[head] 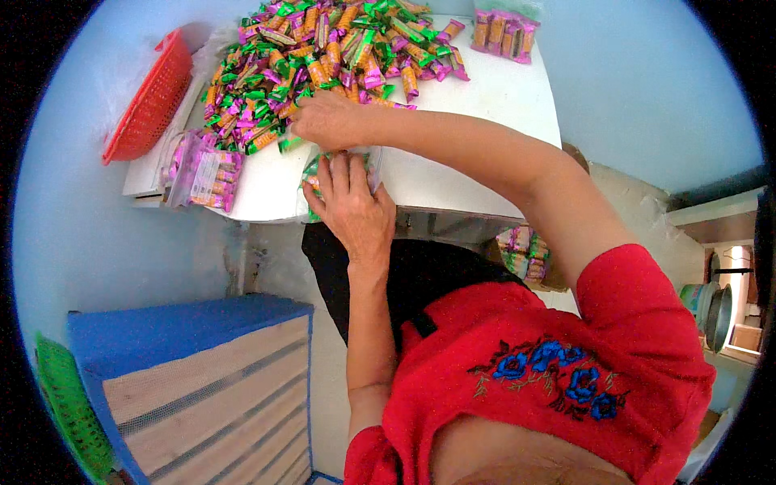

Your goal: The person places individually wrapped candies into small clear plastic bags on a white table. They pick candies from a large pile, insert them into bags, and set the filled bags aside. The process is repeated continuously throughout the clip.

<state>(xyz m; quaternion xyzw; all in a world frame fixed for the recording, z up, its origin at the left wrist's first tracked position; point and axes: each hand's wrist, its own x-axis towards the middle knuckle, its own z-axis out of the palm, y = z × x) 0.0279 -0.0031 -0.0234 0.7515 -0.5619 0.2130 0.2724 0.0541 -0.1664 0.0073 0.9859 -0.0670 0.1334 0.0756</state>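
A large heap of small wrapped snack sticks [315, 54], in green, purple and orange wrappers, covers the far part of a white table [448, 188]. At the table's near edge, my left hand [356, 206] holds down a clear plastic bag [312, 182] with several wrapped sticks inside. The bag is partly hidden under my fingers. My right hand [327, 120] is just beyond it, at the near edge of the heap, with its fingers bent down. A blurred green wrapper [290, 143] shows by those fingers; whether they grip anything is hidden.
Filled clear bags [215, 179] lie at the table's left corner, and another filled bag [505, 35] at the far right. A red plastic basket [151, 100] leans at the left. Below are a box of packed bags [524, 251] and a blue-framed mesh cabinet [194, 333].
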